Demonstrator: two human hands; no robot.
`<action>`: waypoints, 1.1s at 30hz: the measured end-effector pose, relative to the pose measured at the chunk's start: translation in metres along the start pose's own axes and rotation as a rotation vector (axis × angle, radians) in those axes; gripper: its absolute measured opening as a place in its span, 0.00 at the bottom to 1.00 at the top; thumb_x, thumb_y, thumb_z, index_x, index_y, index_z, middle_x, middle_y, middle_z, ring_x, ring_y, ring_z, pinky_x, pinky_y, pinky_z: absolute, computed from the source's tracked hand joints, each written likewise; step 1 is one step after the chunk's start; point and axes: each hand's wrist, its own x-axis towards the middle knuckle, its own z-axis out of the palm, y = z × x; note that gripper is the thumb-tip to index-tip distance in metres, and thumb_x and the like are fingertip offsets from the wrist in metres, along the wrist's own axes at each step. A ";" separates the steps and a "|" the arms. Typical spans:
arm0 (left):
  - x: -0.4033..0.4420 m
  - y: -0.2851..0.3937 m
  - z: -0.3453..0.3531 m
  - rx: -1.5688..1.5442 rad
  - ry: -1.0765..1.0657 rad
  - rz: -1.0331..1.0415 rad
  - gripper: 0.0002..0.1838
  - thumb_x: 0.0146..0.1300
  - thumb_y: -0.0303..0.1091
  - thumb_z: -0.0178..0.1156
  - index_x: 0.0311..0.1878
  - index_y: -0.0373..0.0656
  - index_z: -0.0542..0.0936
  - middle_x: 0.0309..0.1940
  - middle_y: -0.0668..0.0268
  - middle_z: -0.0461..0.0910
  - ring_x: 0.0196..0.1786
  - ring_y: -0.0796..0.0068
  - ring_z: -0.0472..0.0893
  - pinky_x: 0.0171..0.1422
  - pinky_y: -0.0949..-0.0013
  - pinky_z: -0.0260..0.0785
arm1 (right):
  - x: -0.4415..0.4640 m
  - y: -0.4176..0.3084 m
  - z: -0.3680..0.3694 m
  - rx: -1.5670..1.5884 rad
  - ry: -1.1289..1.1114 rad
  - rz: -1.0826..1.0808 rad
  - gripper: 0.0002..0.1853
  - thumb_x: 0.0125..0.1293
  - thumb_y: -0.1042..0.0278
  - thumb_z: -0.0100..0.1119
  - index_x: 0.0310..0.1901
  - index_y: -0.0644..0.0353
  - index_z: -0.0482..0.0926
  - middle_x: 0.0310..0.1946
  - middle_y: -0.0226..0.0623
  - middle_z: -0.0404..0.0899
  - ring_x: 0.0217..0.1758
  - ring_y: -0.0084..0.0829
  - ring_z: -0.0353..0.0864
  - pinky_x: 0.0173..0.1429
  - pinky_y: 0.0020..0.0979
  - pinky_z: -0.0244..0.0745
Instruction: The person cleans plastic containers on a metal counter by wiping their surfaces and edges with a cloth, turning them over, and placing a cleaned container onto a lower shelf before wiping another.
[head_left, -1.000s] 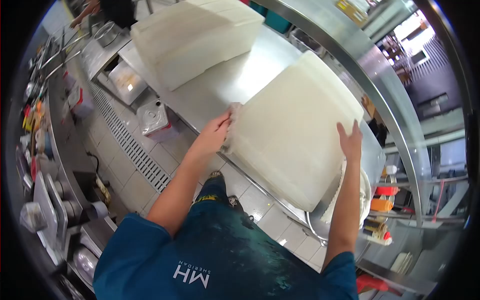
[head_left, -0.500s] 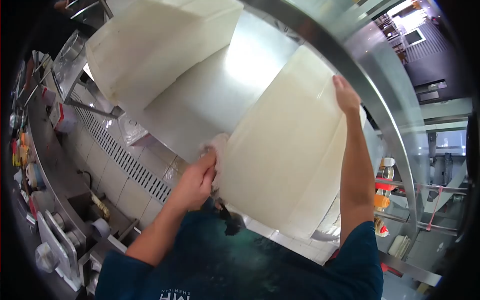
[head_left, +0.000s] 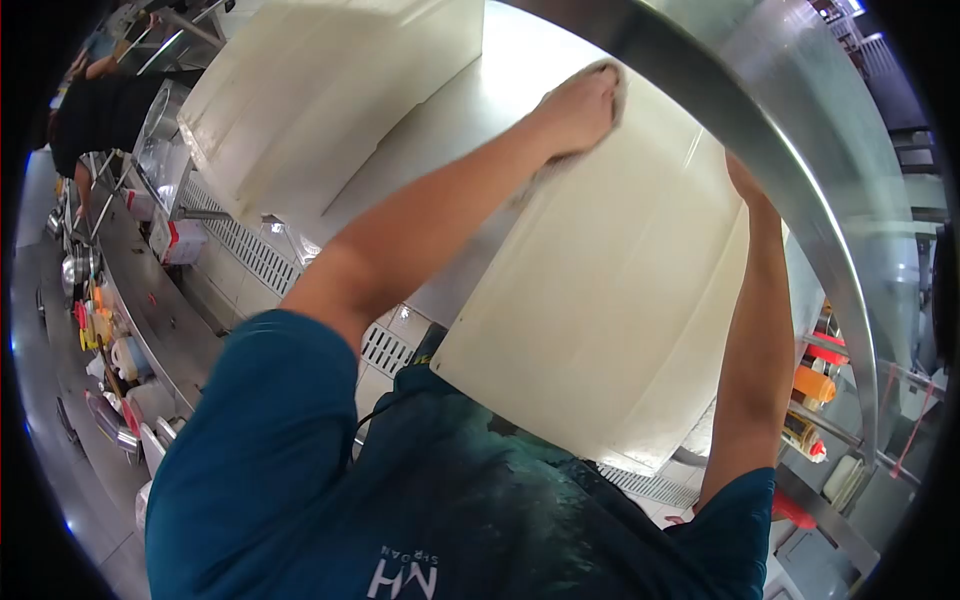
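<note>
A large cream-coloured plastic board (head_left: 590, 300) lies tilted in front of my body, its near edge close to my shirt. My left hand (head_left: 580, 112) is closed around a bunched greyish cloth (head_left: 619, 98) at the board's far left edge. My right hand (head_left: 742, 182) grips the board's right edge, with its fingers partly hidden behind the curved steel rail. A second cream-coloured board or panel (head_left: 330, 95) stands to the left. Between the two is a shiny steel surface (head_left: 430, 150).
The curved steel rail (head_left: 800, 170) crosses the upper right. Squeeze bottles (head_left: 812, 385) sit on a rack at right. At left are a floor drain grate (head_left: 250, 250), a counter (head_left: 150, 310) with utensils, and another person in black (head_left: 105, 120).
My left hand has moved up and away with the cloth, from the board's near left side to its far edge. My right hand still holds the right edge; the view has shifted.
</note>
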 end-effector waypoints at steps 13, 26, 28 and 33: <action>0.022 -0.003 0.014 -0.123 -0.096 -0.094 0.24 0.74 0.37 0.37 0.70 0.46 0.67 0.62 0.50 0.75 0.60 0.48 0.77 0.67 0.57 0.68 | 0.002 -0.009 -0.002 0.032 -0.091 0.117 0.32 0.72 0.37 0.45 0.63 0.56 0.76 0.62 0.43 0.78 0.67 0.40 0.74 0.70 0.34 0.63; -0.335 0.090 0.044 -0.267 -0.055 -0.204 0.29 0.68 0.23 0.40 0.73 0.32 0.60 0.71 0.41 0.62 0.75 0.45 0.60 0.79 0.59 0.50 | -0.022 -0.022 -0.017 0.042 -0.231 0.217 0.30 0.70 0.35 0.46 0.59 0.48 0.80 0.58 0.44 0.80 0.64 0.44 0.76 0.69 0.38 0.66; -0.334 0.094 0.052 -0.245 0.010 -0.165 0.28 0.69 0.24 0.41 0.72 0.32 0.61 0.69 0.41 0.64 0.74 0.44 0.62 0.78 0.59 0.52 | -0.024 -0.017 -0.013 -0.163 -0.105 0.146 0.30 0.69 0.34 0.46 0.62 0.45 0.79 0.58 0.41 0.79 0.63 0.44 0.76 0.68 0.42 0.67; -0.283 0.072 0.063 -0.090 0.198 -0.048 0.24 0.70 0.27 0.41 0.69 0.37 0.68 0.64 0.43 0.72 0.66 0.45 0.71 0.72 0.58 0.62 | -0.087 -0.054 -0.031 -0.459 -0.033 -0.289 0.28 0.68 0.42 0.55 0.67 0.38 0.72 0.65 0.49 0.67 0.66 0.53 0.69 0.68 0.56 0.64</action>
